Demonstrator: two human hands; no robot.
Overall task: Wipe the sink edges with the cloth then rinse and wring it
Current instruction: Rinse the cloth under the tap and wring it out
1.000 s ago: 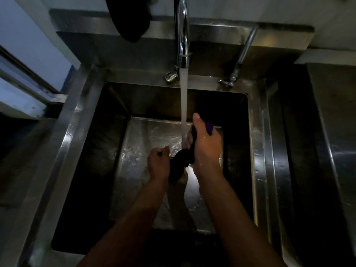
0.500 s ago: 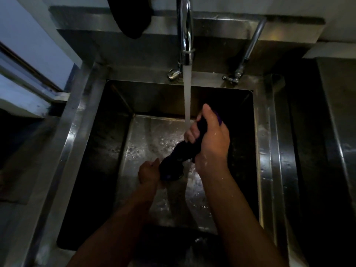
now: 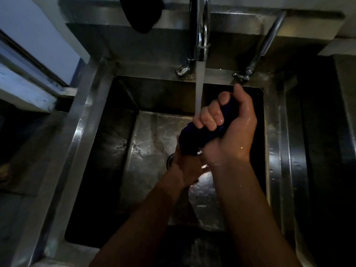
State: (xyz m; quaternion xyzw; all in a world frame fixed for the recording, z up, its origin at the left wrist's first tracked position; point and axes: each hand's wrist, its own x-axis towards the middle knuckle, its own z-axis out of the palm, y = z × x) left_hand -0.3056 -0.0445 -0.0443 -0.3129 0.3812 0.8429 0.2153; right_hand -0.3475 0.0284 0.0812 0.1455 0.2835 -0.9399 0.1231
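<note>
Curled tight, the right hand (image 3: 229,128) clenches the upper end of the dark purple cloth (image 3: 194,139), wet fingers (image 3: 209,118) wrapped over it and thumb raised. The left hand (image 3: 185,166) grips the lower end just beneath, though its fingers are mostly hidden in shadow. The cloth is bunched into a thick roll between the two fists, held above the steel sink (image 3: 273,132). Water (image 3: 199,87) falls from the faucet (image 3: 201,35) onto the right knuckles.

Right hand (image 3: 229,128) lifted higher, up under the water (image 3: 199,89), fingers now turned up. Left hand (image 3: 187,166) slid underneath it. Cloth (image 3: 194,140) squeezed shorter between them.
</note>
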